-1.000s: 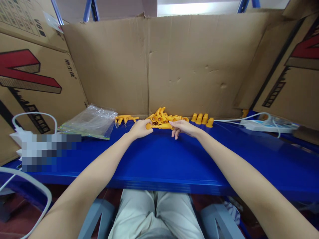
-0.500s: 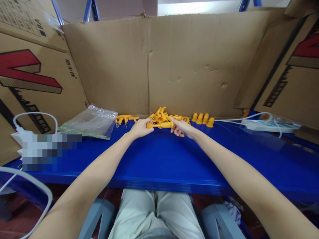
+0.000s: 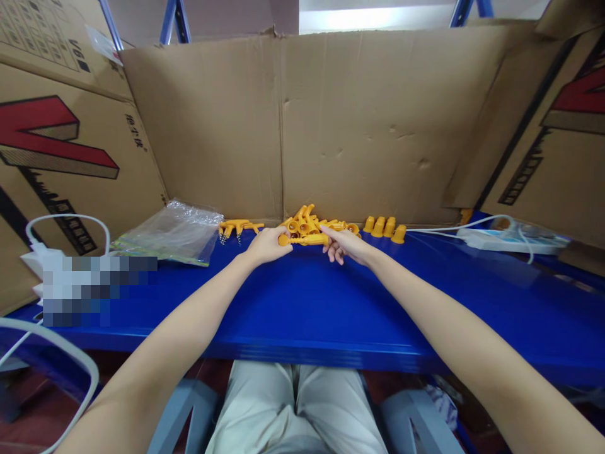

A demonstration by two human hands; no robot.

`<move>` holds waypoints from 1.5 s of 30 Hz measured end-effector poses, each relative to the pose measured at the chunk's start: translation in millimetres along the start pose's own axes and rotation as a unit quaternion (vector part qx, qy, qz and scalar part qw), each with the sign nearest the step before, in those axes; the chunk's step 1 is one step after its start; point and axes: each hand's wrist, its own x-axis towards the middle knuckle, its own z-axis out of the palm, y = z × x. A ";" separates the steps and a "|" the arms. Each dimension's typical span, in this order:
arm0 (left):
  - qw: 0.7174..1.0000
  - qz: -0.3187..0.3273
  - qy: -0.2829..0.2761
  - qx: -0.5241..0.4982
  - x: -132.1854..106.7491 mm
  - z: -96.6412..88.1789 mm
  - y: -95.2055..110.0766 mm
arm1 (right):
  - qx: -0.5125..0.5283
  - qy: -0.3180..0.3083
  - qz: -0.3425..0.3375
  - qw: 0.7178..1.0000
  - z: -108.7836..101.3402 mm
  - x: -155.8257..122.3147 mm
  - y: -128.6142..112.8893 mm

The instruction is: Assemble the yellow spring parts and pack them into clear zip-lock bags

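Note:
Over the blue table, a yellow plastic corkscrew (image 3: 309, 239) lies sideways between my two hands. My left hand (image 3: 268, 246) is closed around its left end, where a rounded yellow tip shows. At the other end, my right hand (image 3: 344, 244) pinches it between thumb and forefinger, the lower fingers loosely curled. Just behind sits a pile of yellow plastic corkscrew parts (image 3: 302, 221), some with round open ends. Left of my left hand lie yellow T-shaped handles with metal spirals (image 3: 231, 227). Several yellow caps (image 3: 385, 227) stand in a row to the right of my right hand.
A cardboard sheet (image 3: 368, 126) walls off the back of the blue table (image 3: 312, 302). Clear plastic bags (image 3: 174, 230) lie at the left, near white chargers and cables. At the right is a white power strip (image 3: 510, 239) with its cord. Large cardboard boxes flank both sides.
Both hands keep hold of the corkscrew in nearly the same spot. The lower fingers of my right hand have shifted slightly, spreading a little downward.

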 end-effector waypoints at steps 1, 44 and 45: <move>1.000 -0.001 -0.001 0.000 0.0 0.2 0.3 | 0.000 0.009 0.007 1.000 0.8 1.5 1.0; 0.999 -0.025 -0.020 -0.029 1.6 -3.1 -3.3 | -0.268 0.082 -0.283 0.917 -4.7 10.4 13.5; 0.999 -0.026 -0.021 -0.033 1.4 -3.3 -3.0 | -0.304 0.094 -0.314 0.894 -4.1 10.5 13.5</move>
